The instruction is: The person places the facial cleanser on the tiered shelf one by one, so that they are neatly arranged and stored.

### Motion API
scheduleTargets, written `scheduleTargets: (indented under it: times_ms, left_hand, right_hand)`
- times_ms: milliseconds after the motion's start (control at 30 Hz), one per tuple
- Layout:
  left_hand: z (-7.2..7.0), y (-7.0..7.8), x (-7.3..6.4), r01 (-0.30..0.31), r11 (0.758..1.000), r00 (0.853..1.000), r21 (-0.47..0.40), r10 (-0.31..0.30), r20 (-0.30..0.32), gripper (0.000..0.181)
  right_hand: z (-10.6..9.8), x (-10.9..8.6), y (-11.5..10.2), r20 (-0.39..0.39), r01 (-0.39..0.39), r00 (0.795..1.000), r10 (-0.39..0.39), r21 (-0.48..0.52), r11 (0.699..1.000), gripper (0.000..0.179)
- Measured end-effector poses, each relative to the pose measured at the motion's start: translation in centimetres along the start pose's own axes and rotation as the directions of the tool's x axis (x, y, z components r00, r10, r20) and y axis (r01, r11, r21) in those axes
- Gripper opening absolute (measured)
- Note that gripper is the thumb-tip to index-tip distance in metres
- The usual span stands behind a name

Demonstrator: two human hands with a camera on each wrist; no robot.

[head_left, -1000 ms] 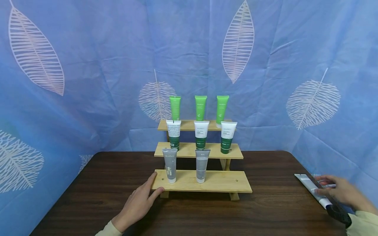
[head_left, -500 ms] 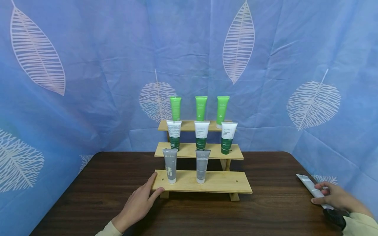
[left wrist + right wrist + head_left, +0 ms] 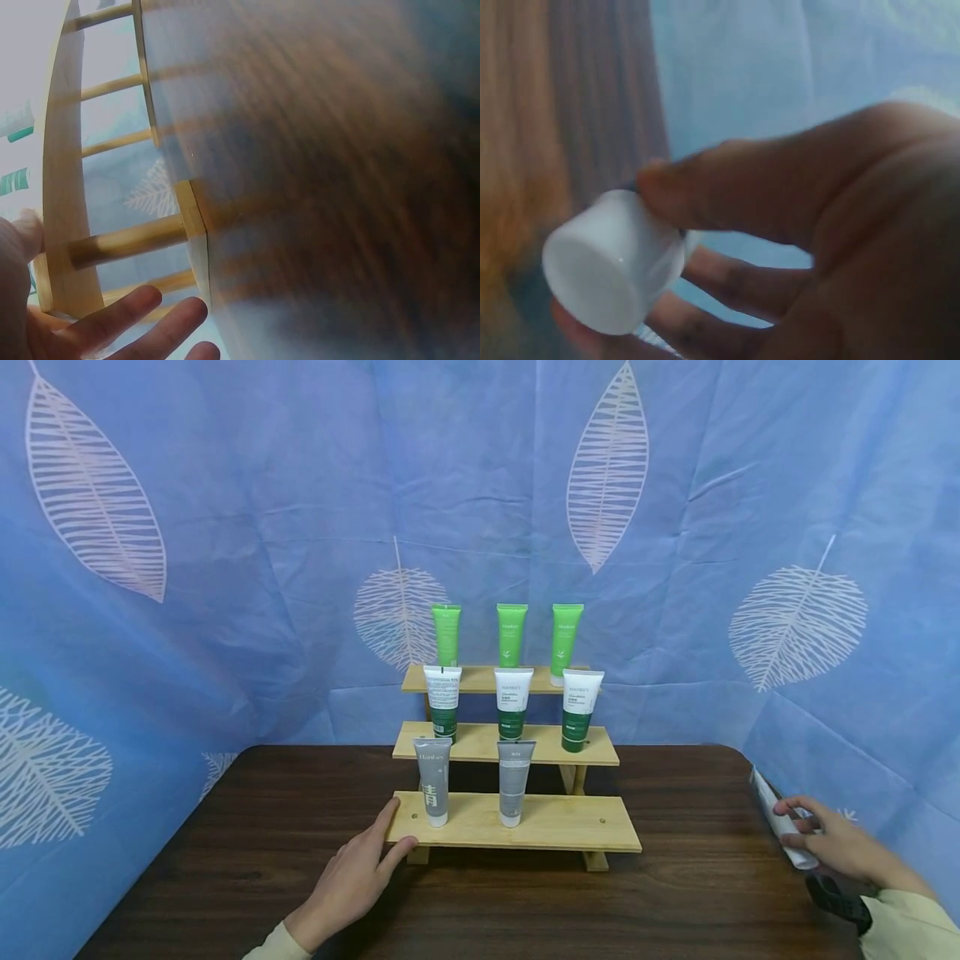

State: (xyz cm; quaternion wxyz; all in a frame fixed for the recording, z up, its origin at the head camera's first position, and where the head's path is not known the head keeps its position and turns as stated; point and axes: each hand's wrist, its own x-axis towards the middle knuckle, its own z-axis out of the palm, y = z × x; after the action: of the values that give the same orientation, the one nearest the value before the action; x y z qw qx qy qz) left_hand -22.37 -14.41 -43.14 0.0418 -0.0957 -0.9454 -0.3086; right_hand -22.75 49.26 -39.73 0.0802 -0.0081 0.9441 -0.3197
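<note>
My left hand [image 3: 348, 881] holds the left end of the lowest step of a wooden display stand [image 3: 570, 822], thumb at the front edge. In the left wrist view the other fingers [image 3: 172, 330] reach past the plank [image 3: 64, 172]. At the table's right edge, my right hand [image 3: 847, 843] pinches a grey squeeze tube [image 3: 772, 806] between thumb and fingers. Its white cap [image 3: 592, 277] faces the right wrist camera; the hand hides part of the tube. Two grey tubes [image 3: 432, 781] [image 3: 514, 782] stand cap-down on the bottom step.
White-and-green tubes [image 3: 512, 702] stand on the middle step, and bright green tubes [image 3: 512, 635] on the top one. The stand rests on a dark wooden table [image 3: 690, 893]. A blue leaf-patterned cloth [image 3: 480, 485] hangs behind.
My right hand has closed on the grey tube and moved it slightly left and up, tilting it more upright. The left hand and the stand look unmoved.
</note>
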Motion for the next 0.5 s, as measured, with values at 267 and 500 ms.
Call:
scheduleTargets:
  times_ms: [267, 500]
  left_hand:
    - [0.1, -0.1, 0.1, 0.000, 1.000, 1.000, 0.006, 0.000, -0.003, 0.078]
    - [0.1, -0.1, 0.0, 0.004, 1.000, 1.000, 0.022, -0.004, -0.002, 0.079]
  right_hand:
    - [0.3, -0.4, -5.3, -0.210, 0.192, 0.952, -0.221, -0.152, 0.970, 0.034]
    - [0.0, -1.2, -9.8, -0.396, 0.188, 0.890, -0.226, -0.134, 0.973, 0.043]
